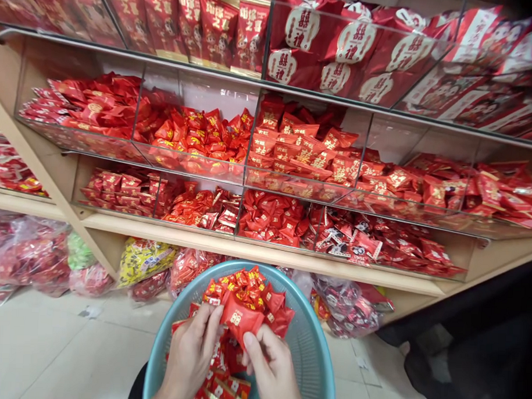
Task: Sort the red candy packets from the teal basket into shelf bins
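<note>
A teal plastic basket [307,335] sits low in the middle, close to me, with a heap of small red wrapped candies [249,292] in it. My left hand [190,357] and my right hand [271,368] are both over the basket. Together they pinch one red candy packet [239,321], the left hand's fingers on its left edge and the right hand's thumb and fingers on its lower right. Further red packets lie under the hands in the basket.
Wooden shelves [264,252] with clear acrylic bins [293,183] of red candies fill the wall ahead. Larger red packs [354,45] hang on top. Plastic bags of sweets [144,259] lie on the tiled floor [47,343] below. A dark shape [474,358] sits at right.
</note>
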Tool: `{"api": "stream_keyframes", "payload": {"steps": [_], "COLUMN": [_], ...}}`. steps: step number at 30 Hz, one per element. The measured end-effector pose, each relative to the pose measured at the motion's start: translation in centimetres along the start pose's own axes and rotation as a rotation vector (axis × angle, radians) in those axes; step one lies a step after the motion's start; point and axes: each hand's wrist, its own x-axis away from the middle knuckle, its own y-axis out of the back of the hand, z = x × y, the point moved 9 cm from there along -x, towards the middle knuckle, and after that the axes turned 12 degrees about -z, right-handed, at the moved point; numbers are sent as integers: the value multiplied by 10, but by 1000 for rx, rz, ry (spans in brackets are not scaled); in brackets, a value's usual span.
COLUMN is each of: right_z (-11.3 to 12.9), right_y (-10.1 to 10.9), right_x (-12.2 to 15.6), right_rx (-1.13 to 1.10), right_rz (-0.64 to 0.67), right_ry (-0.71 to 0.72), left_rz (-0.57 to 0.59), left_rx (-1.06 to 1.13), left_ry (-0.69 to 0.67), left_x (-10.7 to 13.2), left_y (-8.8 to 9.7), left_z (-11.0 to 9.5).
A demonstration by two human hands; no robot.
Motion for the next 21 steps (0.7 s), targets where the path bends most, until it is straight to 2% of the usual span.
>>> {"api": "stream_keyframes", "payload": {"steps": [4,9,14,18,21], "right_z": [-2,-3,-7,12,32], "right_y": [4,12,17,32,30], "right_x": [1,2,1,-16,-27], "right_rx": [45,77,3,-9,24], "right_rz": [47,67,93,39,111], "right_ry": [36,60,6,30,59], "left_rz": [-8,78,61,190,341], "left_rx": [-79,-50,-50,-126,-217], "left_ry": [-179,-272,-382,-485,-561], "left_x": [1,1,-2,0,6], "left_y": [3,-1,4,-4,-19], "left_z": [-9,-28,-35,-39,-46]}}
